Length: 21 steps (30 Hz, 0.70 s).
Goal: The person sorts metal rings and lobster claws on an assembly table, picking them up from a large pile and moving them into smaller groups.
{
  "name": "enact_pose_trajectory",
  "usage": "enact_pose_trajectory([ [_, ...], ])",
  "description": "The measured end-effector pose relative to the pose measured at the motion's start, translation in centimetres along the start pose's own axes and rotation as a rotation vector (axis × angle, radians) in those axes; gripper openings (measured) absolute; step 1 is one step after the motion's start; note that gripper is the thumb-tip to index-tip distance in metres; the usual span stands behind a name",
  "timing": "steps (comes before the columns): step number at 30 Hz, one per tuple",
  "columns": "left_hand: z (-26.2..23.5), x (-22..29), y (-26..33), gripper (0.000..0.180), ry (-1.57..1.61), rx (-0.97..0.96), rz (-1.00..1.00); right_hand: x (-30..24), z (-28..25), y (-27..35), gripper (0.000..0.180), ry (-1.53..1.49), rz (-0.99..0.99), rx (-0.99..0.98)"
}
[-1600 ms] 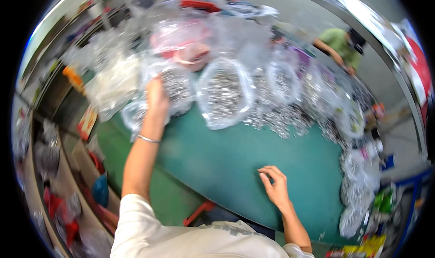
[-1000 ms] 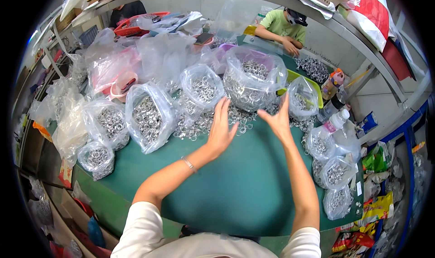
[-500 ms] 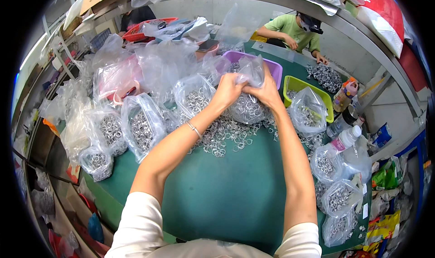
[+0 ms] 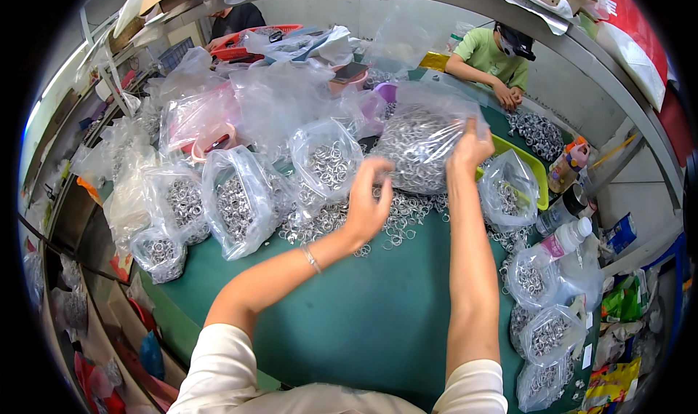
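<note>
A large clear plastic bag (image 4: 414, 148) full of silver metal rings stands at the far middle of the table. My right hand (image 4: 469, 152) grips its right side, the thumb up against the plastic. My left hand (image 4: 369, 204) is just left of the bag, its fingers curled but apart with nothing in them, slightly blurred. Beneath it lies a loose pile of silver rings (image 4: 320, 226). Left of the pile stand open bags of rings, one close to my left hand (image 4: 329, 165) and another farther left (image 4: 234, 207). The bag hides most of a purple basin (image 4: 387, 92).
A lime-green basin (image 4: 539, 174) and another ring bag (image 4: 509, 192) stand right of my right hand. A white bottle (image 4: 567, 238) and several ring bags line the right edge. Across the green table (image 4: 349, 319), a person in green (image 4: 487, 54) sits by a dark heap of parts (image 4: 538, 134).
Both hands were together at the bag's gathered top. My left hand has let go and come down nearer; my right has shifted right, onto the bag's side. The full bag now shows whole.
</note>
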<state>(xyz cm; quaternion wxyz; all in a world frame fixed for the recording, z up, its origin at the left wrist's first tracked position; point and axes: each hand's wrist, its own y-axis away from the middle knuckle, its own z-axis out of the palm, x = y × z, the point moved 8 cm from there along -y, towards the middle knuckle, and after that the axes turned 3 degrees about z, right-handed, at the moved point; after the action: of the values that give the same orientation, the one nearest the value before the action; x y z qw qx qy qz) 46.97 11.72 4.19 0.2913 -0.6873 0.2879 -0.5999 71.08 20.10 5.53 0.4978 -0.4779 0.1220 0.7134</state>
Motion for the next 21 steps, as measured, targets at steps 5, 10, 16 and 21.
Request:
enact_pose_trajectory([
  [5,1.2,-2.9,5.5,0.023,-0.277,-0.291,0.188,2.0,-2.2,-2.7,0.012,-0.27,0.332,0.218],
  [10,4.4,-5.7,1.8,0.039,-0.756,-0.295,0.203,2.9,-4.1,-4.9,0.016,-0.32,0.379,0.3],
  [16,6.3,-10.5,1.5,0.061,-0.961,-0.649,0.021,2.9,-3.6,-4.6,0.01,-0.338,0.419,0.315],
  [21,6.1,-10.1,4.3,0.061,-0.82,-0.731,0.065,2.9,-3.5,-4.5,0.006,-0.33,0.406,0.317],
])
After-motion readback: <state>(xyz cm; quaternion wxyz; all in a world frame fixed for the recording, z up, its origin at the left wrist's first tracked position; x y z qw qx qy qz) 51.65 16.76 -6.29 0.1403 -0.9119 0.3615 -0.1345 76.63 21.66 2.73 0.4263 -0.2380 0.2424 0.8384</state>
